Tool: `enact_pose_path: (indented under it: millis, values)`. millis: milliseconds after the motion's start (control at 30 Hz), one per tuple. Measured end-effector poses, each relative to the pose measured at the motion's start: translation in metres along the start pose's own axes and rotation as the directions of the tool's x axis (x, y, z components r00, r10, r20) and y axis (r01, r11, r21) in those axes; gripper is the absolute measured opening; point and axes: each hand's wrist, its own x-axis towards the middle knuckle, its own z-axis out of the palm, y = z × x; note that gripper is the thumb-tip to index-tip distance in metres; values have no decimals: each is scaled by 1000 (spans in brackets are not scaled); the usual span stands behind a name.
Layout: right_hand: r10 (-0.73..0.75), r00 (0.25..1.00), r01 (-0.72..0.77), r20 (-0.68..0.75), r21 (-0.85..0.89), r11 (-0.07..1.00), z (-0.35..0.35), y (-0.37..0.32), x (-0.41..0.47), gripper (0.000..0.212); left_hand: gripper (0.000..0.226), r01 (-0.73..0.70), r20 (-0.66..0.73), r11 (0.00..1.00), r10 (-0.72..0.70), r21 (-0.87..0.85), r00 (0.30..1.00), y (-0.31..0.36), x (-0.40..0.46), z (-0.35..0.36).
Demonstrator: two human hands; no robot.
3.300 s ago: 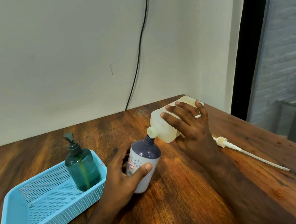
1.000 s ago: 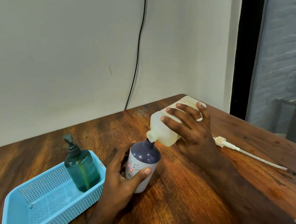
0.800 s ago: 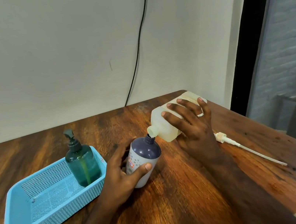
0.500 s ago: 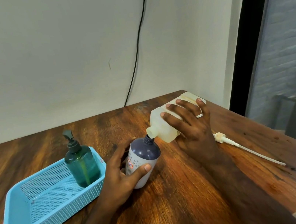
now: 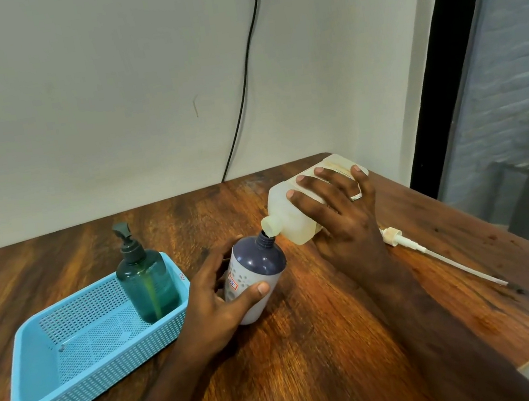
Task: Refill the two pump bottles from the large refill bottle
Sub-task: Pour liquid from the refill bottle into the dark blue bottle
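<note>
Right hand [image 5: 342,219] is wrapped over the refill bottle [image 5: 294,220], tipped on its side with its spout right at the open neck of the white bottle [image 5: 254,278]; left hand [image 5: 214,308] grips that bottle, thumb across its front, leaning on the table [image 5: 314,348]. Green pump bottle [image 5: 146,281] stands upright in the blue basket [image 5: 91,363], left of the hands. Loose pump [image 5: 438,256] lies on the table to the right.

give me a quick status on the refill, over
Left hand grips purple-topped bottle. Right hand tips refill bottle, spout at its neck. Loose pump lies clear.
</note>
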Motion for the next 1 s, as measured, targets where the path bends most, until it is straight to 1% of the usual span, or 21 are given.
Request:
enact_pose_path:
  millis: [300,467,733,1000]
  values:
    - [-5,1000,5,1,-5,1000,0,2,-1,76,70,10,16,1000,-10,-8,1000,-1,1,2]
    - [-12,1000,12,1,-5,1000,-1,3,-1,73,66,12,20,1000,-12,-11,1000,-2,1,2]
    - [-14,1000,14,-7,-14,1000,-2,4,-1,71,66,11,9,1000,-11,12,1000,-3,1,3]
    - [-19,1000,18,-16,-32,999,-1,6,-1,75,65,0,5,1000,0,16,1000,-1,2,4]
